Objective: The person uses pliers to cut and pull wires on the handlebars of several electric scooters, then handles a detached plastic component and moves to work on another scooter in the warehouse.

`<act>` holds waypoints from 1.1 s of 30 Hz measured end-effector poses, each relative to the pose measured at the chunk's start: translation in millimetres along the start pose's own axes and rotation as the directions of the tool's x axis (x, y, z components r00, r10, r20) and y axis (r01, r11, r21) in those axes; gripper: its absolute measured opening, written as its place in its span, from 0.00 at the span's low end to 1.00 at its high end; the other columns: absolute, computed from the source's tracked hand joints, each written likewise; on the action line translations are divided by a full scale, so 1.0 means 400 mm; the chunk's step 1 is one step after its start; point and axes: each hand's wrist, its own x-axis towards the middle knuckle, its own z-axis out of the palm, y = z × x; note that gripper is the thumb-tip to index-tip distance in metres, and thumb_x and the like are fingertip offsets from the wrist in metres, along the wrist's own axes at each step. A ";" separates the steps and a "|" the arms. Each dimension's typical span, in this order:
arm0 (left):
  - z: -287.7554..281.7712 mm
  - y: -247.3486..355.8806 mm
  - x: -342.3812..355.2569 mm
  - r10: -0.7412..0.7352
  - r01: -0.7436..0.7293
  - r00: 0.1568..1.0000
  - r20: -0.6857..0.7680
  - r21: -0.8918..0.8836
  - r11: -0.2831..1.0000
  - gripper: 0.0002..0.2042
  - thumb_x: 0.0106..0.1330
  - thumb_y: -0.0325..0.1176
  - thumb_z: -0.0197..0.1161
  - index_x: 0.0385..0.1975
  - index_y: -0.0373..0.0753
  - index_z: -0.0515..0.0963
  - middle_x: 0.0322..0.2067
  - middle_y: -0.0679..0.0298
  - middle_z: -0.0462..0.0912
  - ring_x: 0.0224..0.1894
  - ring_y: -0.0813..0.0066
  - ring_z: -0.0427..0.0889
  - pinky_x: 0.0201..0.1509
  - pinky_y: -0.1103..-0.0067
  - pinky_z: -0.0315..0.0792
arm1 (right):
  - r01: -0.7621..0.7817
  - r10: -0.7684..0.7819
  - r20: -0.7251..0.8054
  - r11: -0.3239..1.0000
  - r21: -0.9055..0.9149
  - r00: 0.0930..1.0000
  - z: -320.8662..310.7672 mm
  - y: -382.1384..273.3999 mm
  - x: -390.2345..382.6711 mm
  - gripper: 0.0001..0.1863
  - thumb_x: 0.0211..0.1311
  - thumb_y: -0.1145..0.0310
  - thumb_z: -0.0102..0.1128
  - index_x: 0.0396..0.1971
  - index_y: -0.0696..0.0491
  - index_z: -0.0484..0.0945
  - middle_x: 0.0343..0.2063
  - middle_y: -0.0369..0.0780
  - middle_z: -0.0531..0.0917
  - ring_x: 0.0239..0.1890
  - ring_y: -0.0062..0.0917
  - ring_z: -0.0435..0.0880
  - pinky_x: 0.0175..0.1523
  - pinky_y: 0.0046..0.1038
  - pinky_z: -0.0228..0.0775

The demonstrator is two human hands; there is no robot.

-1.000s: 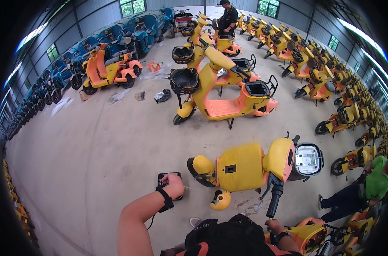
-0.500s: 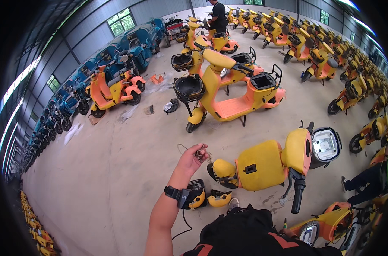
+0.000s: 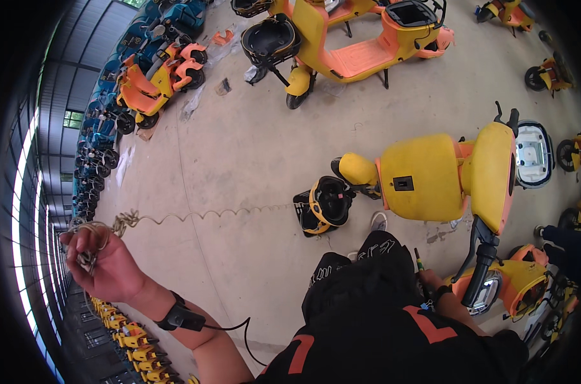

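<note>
At the far left, my raised left hand (image 3: 105, 262) is closed around a bunched coil of thin, pale cord (image 3: 125, 221). From it a long springy stretch runs rightward to the yellow and black helmets (image 3: 329, 203) on the floor. Whether it is fastened there I cannot make out. One helmet lies with its dark inside facing up. My right hand (image 3: 431, 281), low beside my body, grips a slim tool (image 3: 419, 259) with a green and orange end; the rest of it is mostly hidden. A yellow scooter (image 3: 421, 176) stands just beyond.
Behind the helmets sits a black basket (image 3: 305, 217). Another yellow scooter with an orange footboard (image 3: 357, 57) stands farther ahead. An orange and yellow scooter (image 3: 153, 89) and blue vehicles line the left. At lower right are more scooter parts (image 3: 520, 285) and a person's dark-clothed leg (image 3: 562, 240).
My left hand has swung far left and toward me, drawing the coiled cord out long. The view has tilted downward, bringing my right hand and its tool into clearer sight.
</note>
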 end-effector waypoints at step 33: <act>-1.124 -0.541 -0.535 -0.847 -0.404 0.522 0.102 0.904 -0.141 0.21 0.62 0.33 0.58 0.55 0.32 0.72 0.45 0.49 0.80 0.48 0.51 0.78 0.53 0.64 0.72 | 0.154 -0.135 -0.086 0.664 0.731 0.987 0.800 -0.642 -0.110 0.10 0.55 0.72 0.59 0.36 0.57 0.72 0.23 0.37 0.76 0.23 0.24 0.76 0.30 0.28 0.70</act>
